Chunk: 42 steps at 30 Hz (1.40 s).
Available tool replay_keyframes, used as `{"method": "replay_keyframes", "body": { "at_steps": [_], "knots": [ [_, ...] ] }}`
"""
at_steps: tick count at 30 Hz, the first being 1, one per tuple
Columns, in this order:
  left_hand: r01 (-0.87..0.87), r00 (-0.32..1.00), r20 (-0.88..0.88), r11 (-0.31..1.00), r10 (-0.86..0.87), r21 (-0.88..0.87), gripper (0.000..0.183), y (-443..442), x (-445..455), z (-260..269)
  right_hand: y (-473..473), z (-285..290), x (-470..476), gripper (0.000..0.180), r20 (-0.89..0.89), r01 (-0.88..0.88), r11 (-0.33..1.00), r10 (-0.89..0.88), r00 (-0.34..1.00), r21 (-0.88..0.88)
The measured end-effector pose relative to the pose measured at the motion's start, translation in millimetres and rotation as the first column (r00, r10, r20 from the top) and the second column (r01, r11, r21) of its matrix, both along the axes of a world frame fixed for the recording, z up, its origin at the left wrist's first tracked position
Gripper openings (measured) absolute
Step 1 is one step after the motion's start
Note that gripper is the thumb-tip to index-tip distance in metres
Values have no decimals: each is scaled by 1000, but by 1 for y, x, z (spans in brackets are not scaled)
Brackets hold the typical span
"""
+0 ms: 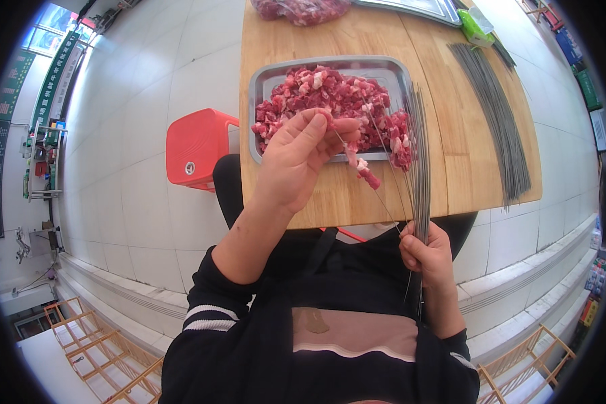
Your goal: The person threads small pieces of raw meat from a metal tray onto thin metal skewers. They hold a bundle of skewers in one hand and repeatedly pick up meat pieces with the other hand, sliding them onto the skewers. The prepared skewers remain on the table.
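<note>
My left hand [298, 156] is over the near side of a metal tray [328, 60], pinching a small piece of raw meat [328, 120] at the upper end of a thin metal skewer [386, 209]. Further down that skewer sit several threaded pieces of red and white meat [367, 177]. Below the table's front edge, my right hand [426, 250] grips the lower part of a bundle of metal skewers [422, 177], along with the skewer being held at its tip. Meat [400, 141] on other skewers rests at the tray's right side. Diced raw meat [328, 86] is heaped in the tray.
On the wooden table [447, 111], another skewer bundle [495, 126] lies to the right, near a green tissue pack [474, 28]. A plastic bag of meat [303, 11] and another metal tray [419, 7] are at the far edge. A red stool [197, 146] stands left.
</note>
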<state>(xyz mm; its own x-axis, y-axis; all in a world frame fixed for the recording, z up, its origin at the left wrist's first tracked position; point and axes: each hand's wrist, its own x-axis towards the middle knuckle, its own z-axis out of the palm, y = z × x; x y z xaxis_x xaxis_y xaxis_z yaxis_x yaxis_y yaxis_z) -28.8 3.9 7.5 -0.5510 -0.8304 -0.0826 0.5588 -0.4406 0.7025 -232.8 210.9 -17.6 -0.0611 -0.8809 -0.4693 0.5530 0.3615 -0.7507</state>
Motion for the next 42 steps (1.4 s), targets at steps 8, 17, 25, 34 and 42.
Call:
{"method": "replay_keyframes", "body": {
  "at_steps": [8,17,25,34,42],
  "knots": [
    [53,998,16,999,-53,13,15,17,-8,-2,-1,4,3,9,-77,-7,1000,9,997,20],
    [103,984,-170,960,-60,260,33,29,-25,8,-1,4,3,8,-59,2,1000,-1,998,16],
    [-102,963,-189,910,191,401,40,45,-46,-6,-1,4,9,8,-161,3,999,5,987,50],
    [-134,981,-79,908,179,397,42,58,-55,-5,-3,7,14,7,-214,14,996,5,977,86],
    [-112,984,-82,908,158,404,43,66,-60,-6,-2,4,12,9,-209,22,997,-7,978,70]
  ]
}}
